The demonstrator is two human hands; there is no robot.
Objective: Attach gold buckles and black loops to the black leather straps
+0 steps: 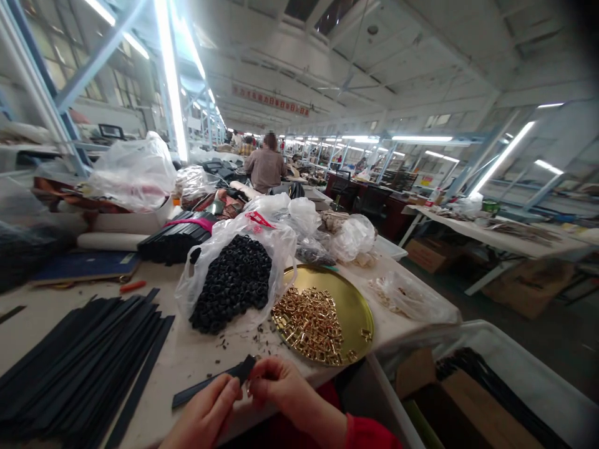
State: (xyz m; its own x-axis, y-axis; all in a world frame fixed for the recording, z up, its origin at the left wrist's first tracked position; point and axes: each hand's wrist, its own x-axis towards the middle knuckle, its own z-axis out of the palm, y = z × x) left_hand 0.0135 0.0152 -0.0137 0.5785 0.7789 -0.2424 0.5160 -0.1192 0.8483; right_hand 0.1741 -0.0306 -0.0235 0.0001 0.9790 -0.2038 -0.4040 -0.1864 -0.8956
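Observation:
My left hand (210, 405) is closed around a black strap (201, 388), which lies across the table's front edge with its end raised between my hands. My right hand (281, 386) is pinched at that raised end, with a small shiny metal buckle (248, 388) showing at the fingertips, partly hidden. Just beyond the hands, a round gold tray (355, 299) carries a heap of small gold buckles (311, 321). Left of it, an opened plastic bag (185, 293) is full of small black loops (234, 280). Flat black straps (88, 368) lie piled at the left.
An orange tool (132, 287) and a blue book (84, 267) lie behind the straps. Plastic bags (350, 237) crowd the table's far side. At right stands a white bin (515, 349) holding a cardboard box (482, 405). A person (266, 165) sits farther off.

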